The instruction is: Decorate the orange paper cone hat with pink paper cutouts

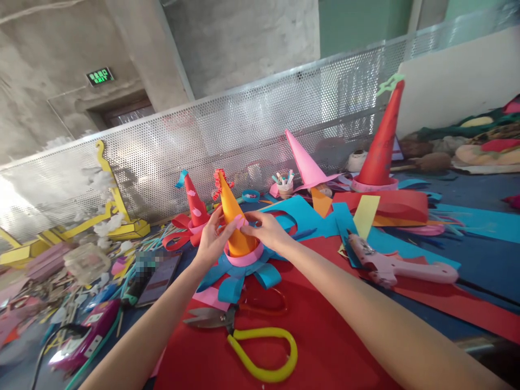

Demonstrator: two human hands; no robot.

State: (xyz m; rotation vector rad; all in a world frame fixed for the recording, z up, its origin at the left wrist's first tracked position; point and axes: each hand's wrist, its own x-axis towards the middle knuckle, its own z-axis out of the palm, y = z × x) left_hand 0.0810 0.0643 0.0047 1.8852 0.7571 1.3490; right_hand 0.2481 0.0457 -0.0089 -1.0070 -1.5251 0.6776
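Note:
An orange paper cone hat [230,200] stands in front of me, with red curled strips at its tip. A pink paper band [244,257] circles its base, and blue paper loops [231,290] spread out below. My left hand [212,238] is closed around the cone's left side, its thumb across the front. My right hand [268,232] is closed against the right side, fingertips at a small pink paper piece [241,221] on the cone. Scissors with yellow handles [266,374] lie open on red paper [325,325] just in front of the hat.
A pink hot glue gun [406,266] lies to the right. Behind stand a smaller red cone hat [195,201], a pink cone hat [304,162] and a tall red cone [379,143]. Left are a phone [160,279], a purple power strip [87,336] and scraps. A perforated metal panel [244,119] runs behind.

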